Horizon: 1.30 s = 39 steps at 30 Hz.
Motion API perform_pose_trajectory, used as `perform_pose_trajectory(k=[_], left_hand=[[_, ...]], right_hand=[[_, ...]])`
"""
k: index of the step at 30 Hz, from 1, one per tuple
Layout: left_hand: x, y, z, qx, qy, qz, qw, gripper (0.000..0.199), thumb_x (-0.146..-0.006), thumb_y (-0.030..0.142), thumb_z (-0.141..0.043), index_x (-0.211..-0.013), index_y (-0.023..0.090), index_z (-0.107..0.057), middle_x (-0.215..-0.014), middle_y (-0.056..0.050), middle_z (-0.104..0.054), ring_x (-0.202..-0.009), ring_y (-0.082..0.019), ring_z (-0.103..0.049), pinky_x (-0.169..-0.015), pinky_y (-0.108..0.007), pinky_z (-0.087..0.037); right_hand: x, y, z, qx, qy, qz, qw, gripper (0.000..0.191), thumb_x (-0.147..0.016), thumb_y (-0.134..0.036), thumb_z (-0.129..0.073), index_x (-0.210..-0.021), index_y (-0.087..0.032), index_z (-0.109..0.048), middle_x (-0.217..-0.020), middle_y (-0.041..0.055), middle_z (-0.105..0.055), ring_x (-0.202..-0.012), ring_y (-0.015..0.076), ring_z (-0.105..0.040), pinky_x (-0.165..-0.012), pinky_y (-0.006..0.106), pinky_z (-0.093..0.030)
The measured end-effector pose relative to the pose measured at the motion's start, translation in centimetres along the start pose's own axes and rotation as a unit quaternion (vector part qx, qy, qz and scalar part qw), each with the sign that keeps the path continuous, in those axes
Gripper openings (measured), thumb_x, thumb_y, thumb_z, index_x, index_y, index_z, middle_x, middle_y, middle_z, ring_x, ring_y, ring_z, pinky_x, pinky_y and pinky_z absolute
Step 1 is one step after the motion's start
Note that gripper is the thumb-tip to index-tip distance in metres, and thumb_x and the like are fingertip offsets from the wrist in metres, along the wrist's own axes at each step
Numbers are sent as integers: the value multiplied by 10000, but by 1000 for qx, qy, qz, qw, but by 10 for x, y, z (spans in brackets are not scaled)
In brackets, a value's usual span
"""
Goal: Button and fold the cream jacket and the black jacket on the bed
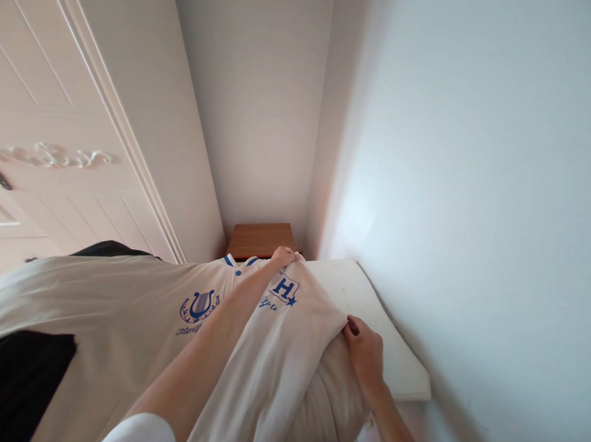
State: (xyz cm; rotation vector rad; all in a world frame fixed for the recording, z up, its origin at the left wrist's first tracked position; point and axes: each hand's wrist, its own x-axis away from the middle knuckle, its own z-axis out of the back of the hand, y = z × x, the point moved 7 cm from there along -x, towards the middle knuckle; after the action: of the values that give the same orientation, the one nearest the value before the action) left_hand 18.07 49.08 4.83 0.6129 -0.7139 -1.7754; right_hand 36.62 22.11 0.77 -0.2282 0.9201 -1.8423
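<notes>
Across the shirt (135, 304), left arm (213, 336) outstretched

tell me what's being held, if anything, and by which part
The cream garment: the left hand holds it just above the blue H, the right hand pinches its outer edge.

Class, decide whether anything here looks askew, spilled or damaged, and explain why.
No spill or damage shows. Only the light garment looks uneven: one side is bunched and drawn into creases where the left hand and right hand pinch it, so that seems due to handling.
</notes>
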Motion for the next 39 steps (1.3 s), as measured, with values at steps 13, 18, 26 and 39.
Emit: perform_pose_trajectory(k=[13, 18, 26, 39], left_hand=[[-30, 0, -26, -14, -81, -121, 989, 176, -822, 351, -652, -765, 185, -657, -1018, -72, -726, -1060, -228, -626, -912, -296, -467], [-37, -10, -36, -18, -51, -107, 993, 257, -842, 420, -626, -755, 178, -637, -853, -36, -697, -806, -180, -607, -749, -280, -454], [-30, 0, -38, -21, -14, -92, 995, 267, -822, 455, -671, -765, 194, -665, -887, -41, -715, -833, -191, -616, -698, -273, -417], [-29, 13, -59, -96, -30, -76, 992, 376, -926, 462, -578, -1205, 212, -600, -1131, -109, -699, -1105, -280, -597, -972, -368, -379]], right_hand=[[1, -1, -7, 11, -5, 32, 999, 370, -871, -311, -446, -1145, -170, -651, -919, 99, -712, -867, 251, -659, -842, 377, -499], [1, -5, -5, 26, 9, 37, 999, 357, -891, -337, -456, -1161, -176, -626, -955, 94, -701, -853, 238, -646, -817, 355, -484], [-8, -15, 1, 157, -33, 19, 987, 266, -920, -289, -448, -691, -228, -569, -787, 56, -694, -715, 199, -610, -603, 289, -341], [5, 0, 13, 221, -101, -95, 965, 229, -892, -343, -467, -754, -249, -624, -827, 77, -715, -712, 230, -643, -540, 299, -306]])
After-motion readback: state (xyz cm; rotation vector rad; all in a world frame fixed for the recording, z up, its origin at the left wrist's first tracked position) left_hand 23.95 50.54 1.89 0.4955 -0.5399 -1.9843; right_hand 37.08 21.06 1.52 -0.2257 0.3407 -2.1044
